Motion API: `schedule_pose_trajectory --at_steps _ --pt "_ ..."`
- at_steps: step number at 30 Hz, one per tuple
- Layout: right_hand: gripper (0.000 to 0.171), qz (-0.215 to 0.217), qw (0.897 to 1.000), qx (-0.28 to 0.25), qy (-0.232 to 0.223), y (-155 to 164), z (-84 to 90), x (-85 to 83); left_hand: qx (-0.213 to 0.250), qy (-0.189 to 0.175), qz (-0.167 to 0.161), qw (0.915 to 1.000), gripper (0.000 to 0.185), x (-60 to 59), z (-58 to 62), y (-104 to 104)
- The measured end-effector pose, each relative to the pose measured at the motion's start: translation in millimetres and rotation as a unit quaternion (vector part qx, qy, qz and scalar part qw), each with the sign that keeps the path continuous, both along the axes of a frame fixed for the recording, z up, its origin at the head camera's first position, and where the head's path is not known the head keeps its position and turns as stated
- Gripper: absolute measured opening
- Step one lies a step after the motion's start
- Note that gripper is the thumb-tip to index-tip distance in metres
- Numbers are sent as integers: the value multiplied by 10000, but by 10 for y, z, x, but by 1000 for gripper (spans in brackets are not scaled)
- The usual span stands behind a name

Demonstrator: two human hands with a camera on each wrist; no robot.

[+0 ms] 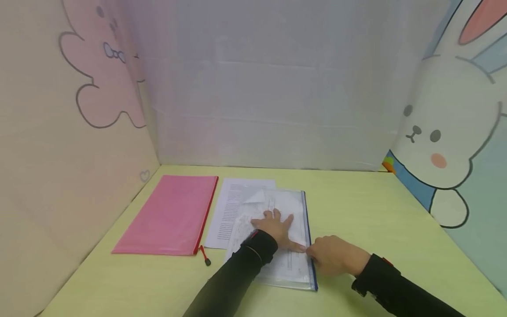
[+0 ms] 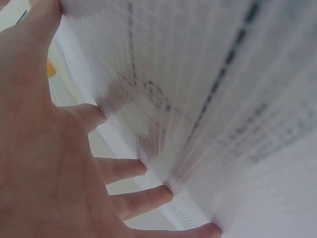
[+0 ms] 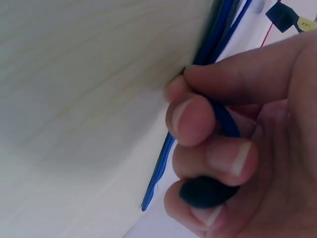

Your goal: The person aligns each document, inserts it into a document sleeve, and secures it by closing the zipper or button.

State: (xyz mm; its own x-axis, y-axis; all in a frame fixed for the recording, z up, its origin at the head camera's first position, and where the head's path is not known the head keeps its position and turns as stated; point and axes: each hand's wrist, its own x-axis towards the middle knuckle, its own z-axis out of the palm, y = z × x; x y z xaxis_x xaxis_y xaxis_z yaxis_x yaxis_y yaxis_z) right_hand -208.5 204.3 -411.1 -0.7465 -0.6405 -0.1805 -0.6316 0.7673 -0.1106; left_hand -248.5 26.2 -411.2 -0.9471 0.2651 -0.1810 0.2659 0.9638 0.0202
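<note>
two flat zip pouches lie on a pale yellow-green table (image 1: 376,207) with a faint wood grain. the clear pouch (image 1: 291,268) is a transparent, glossy plastic rectangle edged along its right side by a blue zipper (image 1: 306,220); it holds printed sheets, one with a folded corner. a separate printed sheet (image 1: 229,207) lies partly beneath its left edge. the pink pouch (image 1: 170,213), matte and translucent, lies well to the left, its red zipper pull (image 1: 204,256) trailing off the near corner.

the left hand (image 1: 275,226) rests flat on the middle of the clear pouch, fingers straight and spread; the left wrist view shows its fingertips (image 2: 158,193) pressed on the plastic over blurred print. the right hand (image 1: 334,255) sits at the pouch's right edge, just beside the left, its curled fingers (image 3: 198,119) pinching the blue zipper and a dark slider tab (image 3: 205,192). soft cartoon-printed panels wall in the table.
</note>
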Motion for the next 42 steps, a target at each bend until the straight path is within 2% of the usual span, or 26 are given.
schedule_pose_trajectory --at_steps 7,10,13,14,16,19,21,23,26,29,31,33,36,39,42 --pt "13 -291 9994 142 84 -50 18 37 -8 92 36 10000 109 -30 -59 46" --pt "11 -466 9987 209 42 -84 19 41 78 220 60 9997 112 -112 -195 59" --pt "10 -606 9980 157 -34 -103 4 37 58 582 63 9983 109 -187 -373 68" --pt "10 -629 9979 142 -15 -106 -5 34 -39 723 93 9973 107 -183 -388 72" --pt "11 -708 9974 102 10 -101 -23 26 -204 993 298 9944 103 -134 -377 98" --pt "12 -782 9967 59 199 -81 -50 -3 -445 1201 794 9886 100 18 -245 174" --pt "13 -803 9963 37 309 -64 -62 -27 -317 1150 1031 9875 96 130 -156 213" --pt "12 -790 9961 9 384 -49 -69 -53 -101 930 968 9909 90 209 -106 207" --pt "12 -835 9957 -59 395 -31 -79 -89 412 401 559 9968 86 268 -46 112" --pt "14 -958 9946 -152 375 -15 -96 -129 818 88 98 9966 88 252 -11 -17" --pt "15 -1039 9937 -158 391 -8 -107 -156 942 156 -100 9954 86 213 -9 -76" --pt "16 -1099 9930 -157 404 -10 -113 -181 856 310 -189 9957 85 172 -28 -101" --pt "15 -1019 9929 3 610 -32 -109 -216 578 669 -57 9961 85 103 -92 -78" --pt "15 -916 9915 168 907 -66 -107 -259 356 1026 279 9937 86 35 -175 -19" --pt "16 -916 9895 290 1080 -81 -116 -323 148 1171 561 9914 82 -24 -197 28"
